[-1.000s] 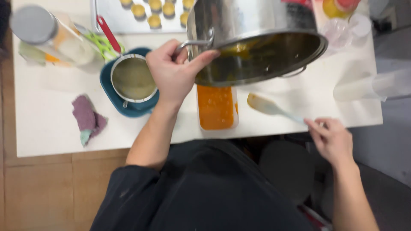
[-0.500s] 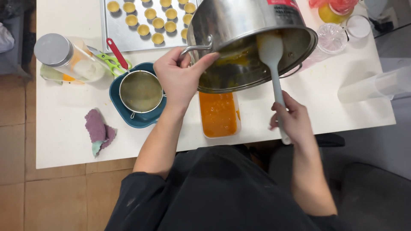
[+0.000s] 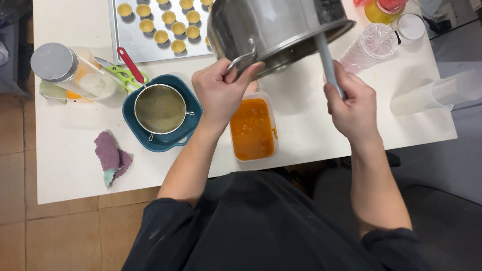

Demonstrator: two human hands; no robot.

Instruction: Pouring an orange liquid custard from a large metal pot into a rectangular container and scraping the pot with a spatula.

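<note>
My left hand [image 3: 221,93] grips the side handle of a large steel pot [image 3: 273,27], which is tilted over a clear rectangular container [image 3: 252,129] holding orange puree. My right hand [image 3: 353,103] is closed around the grey handle of a spatula [image 3: 326,57] whose head reaches up into the pot and is hidden there. The container sits on the white table [image 3: 75,150] right below the pot's lower rim.
A blue square dish with a metal sieve [image 3: 160,109] stands left of the container. A baking tray of small tart shells [image 3: 150,30] lies behind it. A lidded jar [image 3: 70,70], a purple cloth [image 3: 111,156] and clear plastic cups [image 3: 376,42] are around.
The pot has tipped further over, so its inside no longer shows. My right hand picked up the spatula from the table, and its head now reaches inside the pot.
</note>
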